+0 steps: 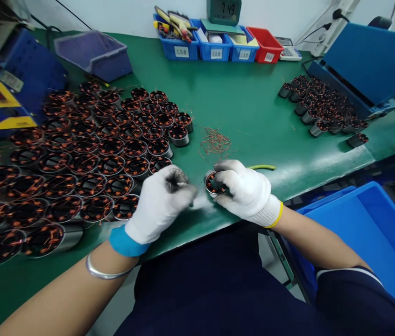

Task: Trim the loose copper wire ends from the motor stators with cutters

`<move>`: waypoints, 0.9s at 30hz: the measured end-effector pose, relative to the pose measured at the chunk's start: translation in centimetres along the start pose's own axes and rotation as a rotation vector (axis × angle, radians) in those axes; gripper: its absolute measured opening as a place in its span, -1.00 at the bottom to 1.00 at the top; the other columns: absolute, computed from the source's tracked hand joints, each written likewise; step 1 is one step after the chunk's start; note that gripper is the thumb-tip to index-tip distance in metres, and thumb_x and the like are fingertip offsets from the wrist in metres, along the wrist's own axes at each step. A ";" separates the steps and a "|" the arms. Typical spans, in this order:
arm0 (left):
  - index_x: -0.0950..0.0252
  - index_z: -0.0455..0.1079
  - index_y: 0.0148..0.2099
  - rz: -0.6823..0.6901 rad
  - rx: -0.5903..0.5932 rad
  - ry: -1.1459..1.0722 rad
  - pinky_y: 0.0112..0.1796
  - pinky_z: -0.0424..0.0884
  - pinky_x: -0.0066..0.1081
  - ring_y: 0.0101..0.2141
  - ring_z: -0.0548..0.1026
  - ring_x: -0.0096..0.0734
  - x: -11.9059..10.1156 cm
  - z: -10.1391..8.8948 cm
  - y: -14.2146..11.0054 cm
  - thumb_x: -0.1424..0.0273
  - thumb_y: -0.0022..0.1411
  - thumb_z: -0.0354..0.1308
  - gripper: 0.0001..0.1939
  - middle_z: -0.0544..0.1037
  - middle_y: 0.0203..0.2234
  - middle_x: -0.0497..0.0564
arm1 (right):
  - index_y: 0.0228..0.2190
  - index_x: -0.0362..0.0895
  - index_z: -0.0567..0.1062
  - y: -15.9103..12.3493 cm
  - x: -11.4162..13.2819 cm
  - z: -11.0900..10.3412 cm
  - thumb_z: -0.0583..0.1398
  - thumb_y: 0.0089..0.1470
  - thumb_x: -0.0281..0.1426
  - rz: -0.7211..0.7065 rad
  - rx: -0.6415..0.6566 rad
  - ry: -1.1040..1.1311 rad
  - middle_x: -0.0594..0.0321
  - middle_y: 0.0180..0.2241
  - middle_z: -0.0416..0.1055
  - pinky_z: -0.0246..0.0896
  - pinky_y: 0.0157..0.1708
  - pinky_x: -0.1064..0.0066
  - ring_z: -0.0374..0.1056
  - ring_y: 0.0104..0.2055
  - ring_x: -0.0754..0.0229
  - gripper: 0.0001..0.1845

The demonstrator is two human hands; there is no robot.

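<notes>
My right hand (243, 189), in a white knit glove with a yellow cuff edge, grips a motor stator (214, 183) by its rim. This stator is a short metal ring with copper windings inside, standing on the green bench. To its left, clear of the stator, is my left hand (164, 198), gloved in white with a blue cuff. Its thumb and fingers are curled together, their dark tips smeared by motion; what they pinch, if anything, I cannot make out. Behind the stator lies a small heap of copper wire offcuts (215, 141). A curved yellow-green handle (262, 167) pokes out behind my right hand.
Many stators (88, 163) crowd the bench on the left, and another group (323, 105) stands at the right. Blue bins (181, 51), a red bin (267, 49) and a purple bin (109, 60) line the back. A large blue crate (372, 233) sits below the right edge.
</notes>
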State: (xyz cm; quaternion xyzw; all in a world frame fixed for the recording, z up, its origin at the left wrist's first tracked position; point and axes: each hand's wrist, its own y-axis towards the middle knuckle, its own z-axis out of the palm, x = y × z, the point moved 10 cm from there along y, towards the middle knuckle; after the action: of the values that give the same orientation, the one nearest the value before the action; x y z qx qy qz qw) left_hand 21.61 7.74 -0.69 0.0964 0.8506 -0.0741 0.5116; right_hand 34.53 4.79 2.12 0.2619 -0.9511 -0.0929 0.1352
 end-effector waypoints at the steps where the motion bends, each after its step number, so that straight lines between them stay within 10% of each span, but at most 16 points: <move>1: 0.23 0.17 -0.46 -0.014 -0.010 0.052 -0.57 0.22 -0.45 -0.59 0.25 -0.51 0.1 0.3 -0.1 0.26 -0.02 0.18 -0.76 0.29 -0.62 -0.14 | -0.08 -0.10 0.39 0.0 0.1 0.0 0.14 0.08 -0.29 -0.014 -0.016 0.005 0.07 0.04 0.37 0.28 -0.33 0.36 0.43 -0.17 0.12 -0.66; 6: 0.27 0.24 -0.49 0.015 0.068 -0.066 -0.48 0.24 -0.45 -0.53 0.26 -0.50 -0.1 2.9 -0.6 0.25 0.12 0.18 -0.73 0.30 -0.61 -0.13 | -0.13 -0.11 0.39 0.0 -0.1 -0.3 0.16 0.03 -0.33 0.034 -0.045 0.049 0.08 -0.03 0.40 0.31 -0.36 0.34 0.44 -0.21 0.11 -0.68; 13: 0.25 0.28 -0.44 -0.164 -0.287 -0.748 -0.56 0.32 -0.44 -0.58 0.37 -0.48 3.2 0.0 -0.1 0.23 0.09 0.19 -0.78 0.41 -0.55 -0.09 | -0.14 -0.15 0.39 -0.1 0.4 -2.3 0.18 0.03 -0.27 -0.022 -0.200 0.211 0.05 -0.08 0.40 0.38 -0.25 0.31 0.41 -0.11 0.08 -0.66; 17: 0.27 0.32 -0.37 -0.195 -0.048 -0.678 -0.65 0.26 -0.41 -0.62 0.36 -0.44 2.7 1.6 0.6 -0.09 0.21 -0.05 -0.50 0.41 -0.55 -0.03 | -0.12 -0.15 0.39 -0.4 0.5 -1.7 0.16 0.04 -0.31 -0.071 -0.172 0.177 0.03 -0.04 0.39 0.39 -0.20 0.28 0.40 -0.06 0.06 -0.66; 21: 0.28 0.29 -0.51 -0.156 0.073 -0.399 -0.63 0.17 -0.47 -0.67 0.23 -0.56 1.0 1.7 0.4 0.14 0.12 0.24 -0.65 0.29 -0.68 -0.13 | -0.10 -0.15 0.40 -0.5 0.7 -1.1 0.15 0.05 -0.31 -0.094 -0.105 0.155 0.04 -0.02 0.39 0.39 -0.20 0.27 0.42 -0.08 0.06 -0.65; 27: 0.22 0.28 -0.41 -0.043 -0.311 -0.727 -0.65 0.19 -0.48 -0.62 0.32 -0.51 0.7 -2.9 0.3 0.17 0.18 0.17 -0.74 0.35 -0.58 -0.12 | -0.14 -0.18 0.42 -0.5 0.3 -2.1 0.18 0.03 -0.31 -0.047 -0.159 0.176 0.03 -0.06 0.41 0.40 -0.24 0.30 0.43 -0.11 0.07 -0.66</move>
State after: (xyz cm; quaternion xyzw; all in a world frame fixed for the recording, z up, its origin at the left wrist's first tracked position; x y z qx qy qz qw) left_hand 18.82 8.73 0.02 -0.0326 0.6169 0.0158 0.7862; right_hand 35.13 4.02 4.08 0.2799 -0.9187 -0.1476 0.2364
